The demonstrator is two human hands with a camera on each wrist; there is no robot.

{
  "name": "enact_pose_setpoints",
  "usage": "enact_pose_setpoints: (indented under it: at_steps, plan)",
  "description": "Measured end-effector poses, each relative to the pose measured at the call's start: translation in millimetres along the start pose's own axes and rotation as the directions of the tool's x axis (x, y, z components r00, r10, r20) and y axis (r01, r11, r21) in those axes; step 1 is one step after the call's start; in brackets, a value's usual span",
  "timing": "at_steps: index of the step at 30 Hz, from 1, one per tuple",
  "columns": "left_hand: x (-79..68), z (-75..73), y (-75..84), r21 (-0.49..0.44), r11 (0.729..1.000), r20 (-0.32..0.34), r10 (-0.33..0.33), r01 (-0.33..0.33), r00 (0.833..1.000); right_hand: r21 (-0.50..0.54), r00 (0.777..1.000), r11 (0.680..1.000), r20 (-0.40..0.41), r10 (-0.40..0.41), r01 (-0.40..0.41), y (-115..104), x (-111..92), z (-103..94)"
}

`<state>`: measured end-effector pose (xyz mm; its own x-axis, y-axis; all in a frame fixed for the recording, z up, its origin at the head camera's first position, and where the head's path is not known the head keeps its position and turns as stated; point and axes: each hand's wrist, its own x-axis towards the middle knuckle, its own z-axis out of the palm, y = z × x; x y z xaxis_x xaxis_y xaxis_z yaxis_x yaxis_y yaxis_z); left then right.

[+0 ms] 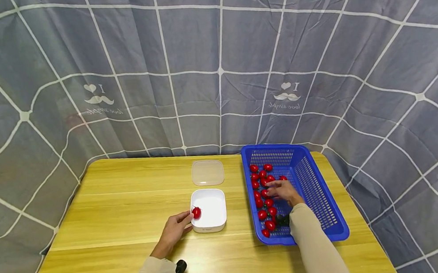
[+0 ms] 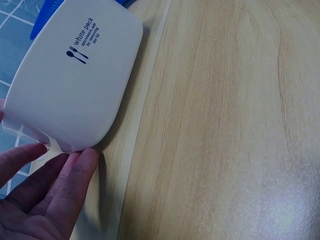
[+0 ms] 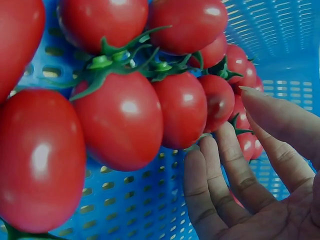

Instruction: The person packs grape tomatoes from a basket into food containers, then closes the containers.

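Observation:
A white square food container (image 1: 208, 205) stands on the table, with one cherry tomato (image 1: 196, 212) inside by its left wall. My left hand (image 1: 176, 230) grips the container at that left side; in the left wrist view its fingers (image 2: 75, 185) touch the lower corner of the printed wall (image 2: 80, 85). My right hand (image 1: 285, 192) reaches into a blue plastic basket (image 1: 320, 188) holding several cherry tomatoes (image 1: 261, 215). Seen from the right wrist, its fingertips lie beside and below a small tomato (image 3: 218, 102), with the thumb held apart.
A translucent flat lid (image 1: 207, 173) lies on the wooden table (image 1: 129, 199) just behind the container. The basket stands at the table's right side. A grey curtain (image 1: 198, 89) with white lines hangs behind and around the table.

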<state>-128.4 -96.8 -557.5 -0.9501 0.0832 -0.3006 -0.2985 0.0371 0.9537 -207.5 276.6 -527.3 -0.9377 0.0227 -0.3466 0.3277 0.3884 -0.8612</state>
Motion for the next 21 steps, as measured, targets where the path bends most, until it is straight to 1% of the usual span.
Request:
enact_pose_setpoints:
  at_steps: [7,10,12,21]
  plan:
    - [-1.3,-0.7,1.3,0.013,1.000,-0.003,0.006,-0.006,1.000,-0.008,0.998,0.999,0.042,0.035,-0.035,-0.3,1.7,2.2]
    - [-1.5,-0.4,0.9,0.007,1.000,-0.010,0.001,-0.001,1.000,-0.023,0.996,0.998,0.065,0.059,-0.058,-1.1,1.6,2.8]
    - [-1.3,-0.2,0.5,0.000,1.000,-0.012,0.002,-0.002,1.000,-0.042,0.995,0.997,0.077,0.062,-0.059,-1.8,1.5,3.2]
    - [-0.1,-0.8,-1.3,-0.002,1.000,-0.003,0.015,-0.015,1.000,-0.086,0.995,0.993,0.062,0.080,-0.074,-1.0,2.9,6.2]
